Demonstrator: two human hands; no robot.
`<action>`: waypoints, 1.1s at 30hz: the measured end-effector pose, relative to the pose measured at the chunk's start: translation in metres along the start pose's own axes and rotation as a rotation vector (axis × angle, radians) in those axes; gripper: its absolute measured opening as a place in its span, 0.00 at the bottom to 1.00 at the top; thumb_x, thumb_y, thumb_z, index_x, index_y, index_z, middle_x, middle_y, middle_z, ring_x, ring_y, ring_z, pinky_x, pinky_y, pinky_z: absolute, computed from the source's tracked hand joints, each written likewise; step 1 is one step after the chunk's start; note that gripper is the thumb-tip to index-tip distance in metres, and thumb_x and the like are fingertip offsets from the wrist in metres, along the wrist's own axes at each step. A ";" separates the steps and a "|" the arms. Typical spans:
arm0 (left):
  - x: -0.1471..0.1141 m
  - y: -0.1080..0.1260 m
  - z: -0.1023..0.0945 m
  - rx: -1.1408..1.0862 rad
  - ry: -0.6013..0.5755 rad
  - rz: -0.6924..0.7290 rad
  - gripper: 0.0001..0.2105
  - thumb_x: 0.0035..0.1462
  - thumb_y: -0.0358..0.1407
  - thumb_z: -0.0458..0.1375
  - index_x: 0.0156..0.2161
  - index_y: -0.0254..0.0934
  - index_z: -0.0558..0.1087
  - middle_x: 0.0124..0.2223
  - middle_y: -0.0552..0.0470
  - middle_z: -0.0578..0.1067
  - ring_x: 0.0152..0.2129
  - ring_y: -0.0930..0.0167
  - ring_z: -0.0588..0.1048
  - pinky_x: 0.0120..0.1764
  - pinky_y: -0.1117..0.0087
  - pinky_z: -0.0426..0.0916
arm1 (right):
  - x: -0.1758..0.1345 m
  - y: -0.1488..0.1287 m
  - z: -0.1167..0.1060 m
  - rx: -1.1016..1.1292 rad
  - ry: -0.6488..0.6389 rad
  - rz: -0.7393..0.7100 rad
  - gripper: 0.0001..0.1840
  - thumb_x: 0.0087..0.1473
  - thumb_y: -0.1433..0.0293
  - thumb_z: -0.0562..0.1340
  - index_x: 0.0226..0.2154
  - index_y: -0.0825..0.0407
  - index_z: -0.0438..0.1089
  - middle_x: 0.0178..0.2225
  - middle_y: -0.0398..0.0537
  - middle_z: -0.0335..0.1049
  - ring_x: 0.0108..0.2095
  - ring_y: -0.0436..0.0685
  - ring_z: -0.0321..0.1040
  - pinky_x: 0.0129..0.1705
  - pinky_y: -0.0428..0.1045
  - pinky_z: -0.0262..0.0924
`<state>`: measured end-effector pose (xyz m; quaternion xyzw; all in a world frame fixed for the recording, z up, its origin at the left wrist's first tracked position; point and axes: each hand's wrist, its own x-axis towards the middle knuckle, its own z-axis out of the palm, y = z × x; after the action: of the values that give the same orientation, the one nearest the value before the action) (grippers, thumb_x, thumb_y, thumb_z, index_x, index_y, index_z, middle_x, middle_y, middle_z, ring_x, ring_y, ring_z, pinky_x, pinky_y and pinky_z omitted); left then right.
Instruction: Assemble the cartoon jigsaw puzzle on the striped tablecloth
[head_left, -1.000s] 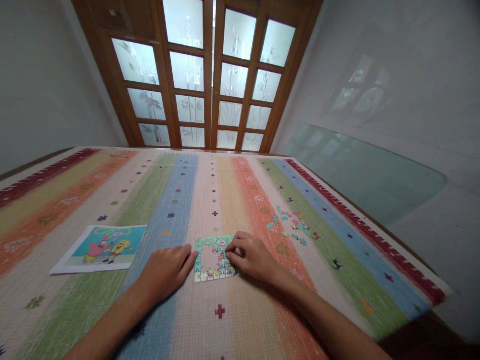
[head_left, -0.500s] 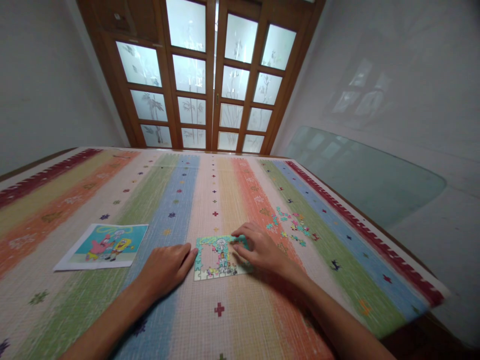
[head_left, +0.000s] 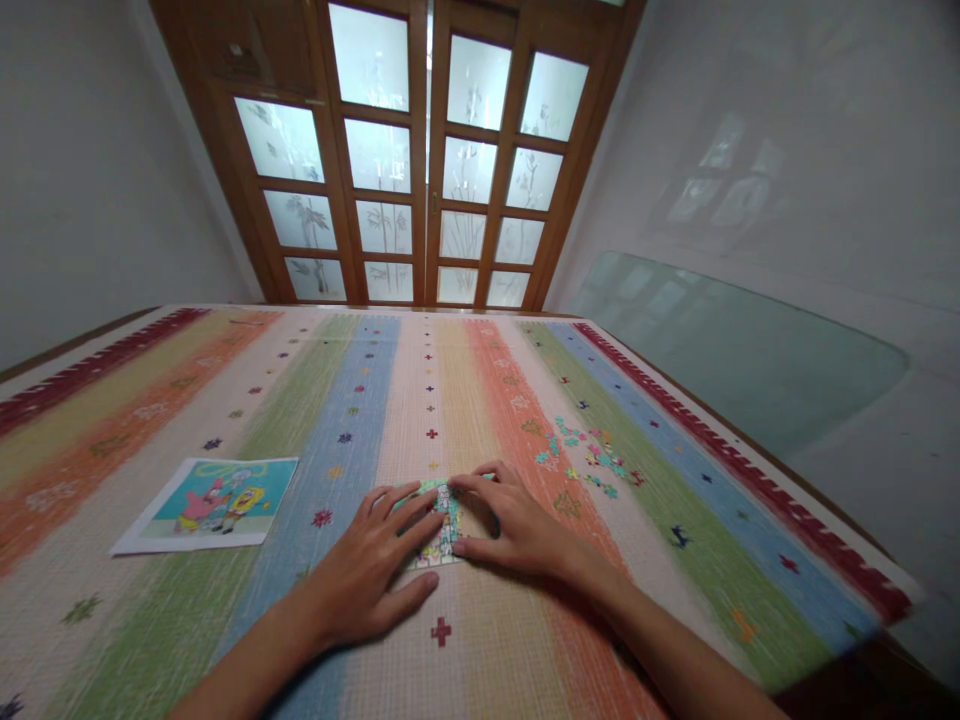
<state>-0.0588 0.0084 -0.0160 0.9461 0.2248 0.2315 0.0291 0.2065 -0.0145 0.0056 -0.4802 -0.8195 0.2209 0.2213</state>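
Note:
A partly assembled jigsaw puzzle (head_left: 433,552) lies on the striped tablecloth (head_left: 495,640) in front of me, much of it covered by my hands. My left hand (head_left: 386,555) rests over its left side with the fingers spread and the thumb on the cloth near the lower edge. Across the right side is my right hand (head_left: 506,520), fingers bent but apart, fingertips on the puzzle's surface. Neither hand visibly grips a piece. Loose puzzle pieces (head_left: 600,455) are scattered to the right, beyond my right hand.
A printed cartoon picture (head_left: 217,500) on white paper lies to the left. Past the table's far edge stands a wooden door (head_left: 425,240) with frosted panes. A white wall with a glassy panel (head_left: 742,340) runs along the right.
My left hand has moved right, from the puzzle's left edge to over its left part, and its fingers have spread. My right hand has shifted slightly, its fingertips now lower on the puzzle.

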 end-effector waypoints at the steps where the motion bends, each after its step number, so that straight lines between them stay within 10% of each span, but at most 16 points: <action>1: -0.001 0.000 0.001 0.002 -0.026 0.005 0.25 0.66 0.42 0.58 0.66 0.43 0.65 0.68 0.45 0.68 0.64 0.54 0.63 0.63 0.47 0.59 | 0.000 0.000 0.000 -0.002 -0.005 0.007 0.36 0.54 0.61 0.72 0.62 0.51 0.66 0.53 0.59 0.71 0.58 0.68 0.60 0.60 0.64 0.59; 9: -0.004 -0.003 0.006 -0.001 -0.113 0.002 0.32 0.67 0.51 0.57 0.71 0.45 0.59 0.71 0.45 0.64 0.68 0.53 0.60 0.67 0.43 0.53 | -0.002 0.003 0.004 0.019 0.010 0.032 0.36 0.54 0.60 0.73 0.61 0.53 0.66 0.54 0.58 0.71 0.56 0.66 0.62 0.59 0.63 0.60; 33: 0.006 0.006 0.017 -0.009 0.059 -0.159 0.24 0.70 0.38 0.54 0.67 0.35 0.61 0.60 0.39 0.74 0.60 0.55 0.68 0.60 0.49 0.66 | -0.006 0.002 0.005 0.036 0.046 -0.025 0.34 0.57 0.63 0.70 0.63 0.51 0.64 0.53 0.57 0.72 0.56 0.65 0.62 0.59 0.62 0.60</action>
<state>-0.0439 0.0065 -0.0275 0.9178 0.2991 0.2573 0.0451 0.2079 -0.0198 -0.0006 -0.4707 -0.8162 0.2217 0.2513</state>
